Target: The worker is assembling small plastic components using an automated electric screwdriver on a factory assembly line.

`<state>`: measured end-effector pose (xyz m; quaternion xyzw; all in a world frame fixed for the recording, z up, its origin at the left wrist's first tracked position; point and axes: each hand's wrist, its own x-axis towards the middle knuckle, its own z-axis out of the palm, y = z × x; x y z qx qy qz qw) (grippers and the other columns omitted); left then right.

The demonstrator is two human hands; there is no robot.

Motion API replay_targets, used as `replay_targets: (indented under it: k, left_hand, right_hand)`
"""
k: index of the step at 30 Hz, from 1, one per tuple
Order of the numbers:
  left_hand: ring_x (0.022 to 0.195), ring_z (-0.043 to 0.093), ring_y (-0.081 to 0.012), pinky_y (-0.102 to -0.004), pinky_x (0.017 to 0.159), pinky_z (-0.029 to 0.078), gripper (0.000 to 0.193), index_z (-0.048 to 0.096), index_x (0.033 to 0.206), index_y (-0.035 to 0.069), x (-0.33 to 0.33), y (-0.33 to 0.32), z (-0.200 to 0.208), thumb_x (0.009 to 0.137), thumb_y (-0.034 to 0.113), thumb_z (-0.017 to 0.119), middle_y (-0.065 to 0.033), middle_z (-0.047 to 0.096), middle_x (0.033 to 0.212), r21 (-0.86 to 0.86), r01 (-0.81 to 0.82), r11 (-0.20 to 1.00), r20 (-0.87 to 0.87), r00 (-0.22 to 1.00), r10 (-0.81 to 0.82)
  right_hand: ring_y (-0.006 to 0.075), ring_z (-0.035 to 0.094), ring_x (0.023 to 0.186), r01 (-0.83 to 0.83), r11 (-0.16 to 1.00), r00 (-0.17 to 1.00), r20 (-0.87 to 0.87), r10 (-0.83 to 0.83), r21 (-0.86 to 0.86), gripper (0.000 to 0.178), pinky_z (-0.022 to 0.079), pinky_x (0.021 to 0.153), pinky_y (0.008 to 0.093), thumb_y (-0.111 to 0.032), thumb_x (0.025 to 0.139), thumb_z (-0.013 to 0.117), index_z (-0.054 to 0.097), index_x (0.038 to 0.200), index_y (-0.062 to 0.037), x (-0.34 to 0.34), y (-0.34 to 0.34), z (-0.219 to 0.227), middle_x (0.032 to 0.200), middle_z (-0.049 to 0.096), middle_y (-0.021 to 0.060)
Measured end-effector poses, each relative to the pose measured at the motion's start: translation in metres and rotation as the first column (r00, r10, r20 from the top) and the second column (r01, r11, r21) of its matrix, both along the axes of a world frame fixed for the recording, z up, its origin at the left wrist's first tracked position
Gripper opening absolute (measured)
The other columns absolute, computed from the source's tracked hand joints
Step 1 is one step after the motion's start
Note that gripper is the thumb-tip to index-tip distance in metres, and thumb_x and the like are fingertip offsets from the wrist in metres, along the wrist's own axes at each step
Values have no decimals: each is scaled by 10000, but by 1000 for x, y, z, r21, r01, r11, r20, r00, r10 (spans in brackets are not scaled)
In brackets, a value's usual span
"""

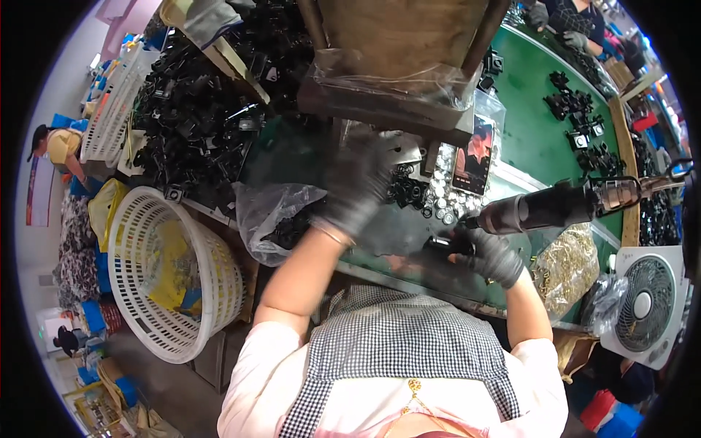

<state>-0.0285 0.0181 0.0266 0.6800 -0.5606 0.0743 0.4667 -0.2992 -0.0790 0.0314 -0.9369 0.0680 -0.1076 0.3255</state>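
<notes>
My left hand (359, 182), in a dark grey glove, reaches over the bench beside a pile of small black rings (409, 188). Motion smears its fingers, so their pose is unclear. Lower right, my gloved right hand (495, 259) has its fingers closed on a small black part (438, 242), blurred and partly hidden. Just above that hand, a black power screwdriver (540, 210) hangs sideways, its tip close to my fingers. Small clear and silvery round pieces (440, 198) lie between the hands, next to a phone (475, 157) showing a picture.
A heavy metal stand (387, 102) rises ahead. Black parts heap at far left (197, 131), with more at far right (580, 124). A white basket (208, 292) stands left. On the right are a bag of brass-coloured screws (566, 266) and a fan (646, 303). A co-worker's gloved hand (577, 40) shows top right.
</notes>
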Motion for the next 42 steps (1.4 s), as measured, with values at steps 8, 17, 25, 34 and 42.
replay_targets:
  k: [8,17,25,34,42]
  left_hand:
    - [969,626,-365,-453,834,499,353,631,1069,69,198,-4,-61,883,358,549,-189,653,1064,402,-521,753,403,839,366]
    - [1033,615,-338,-401,884,483,399,581,1193,79,108,33,10,844,261,650,-146,650,1130,564,-383,732,55,902,429]
    - [914,650,-259,-363,818,497,402,618,1140,56,-16,73,-1,789,221,721,-128,680,984,730,353,585,-410,911,-37]
    - [928,637,-330,-388,832,508,401,607,1098,16,-36,77,2,767,197,741,-167,614,1103,571,364,736,-362,916,-172]
    - [970,623,-333,-393,836,520,356,605,1030,-8,-63,76,-31,734,133,745,-175,561,1200,498,240,833,-183,968,-169]
  right_hand:
    - [363,576,997,676,634,720,152,-677,-376,470,479,873,424,-84,726,720,547,1162,-59,-30,-45,-18,1100,602,164]
    - [360,629,847,409,860,834,-257,-488,-304,145,510,726,465,-154,788,631,659,914,-88,25,11,-40,945,631,165]
    - [375,612,798,262,906,914,-215,-343,-333,174,501,687,468,-171,752,633,635,888,-61,49,14,-53,862,605,174]
    - [339,647,785,162,911,894,-334,-298,-379,223,514,655,460,-220,822,567,637,905,-25,66,23,-36,833,635,173]
    - [353,634,764,226,963,961,-125,-245,-150,153,509,658,455,-187,773,638,641,841,-51,70,12,-33,802,628,156]
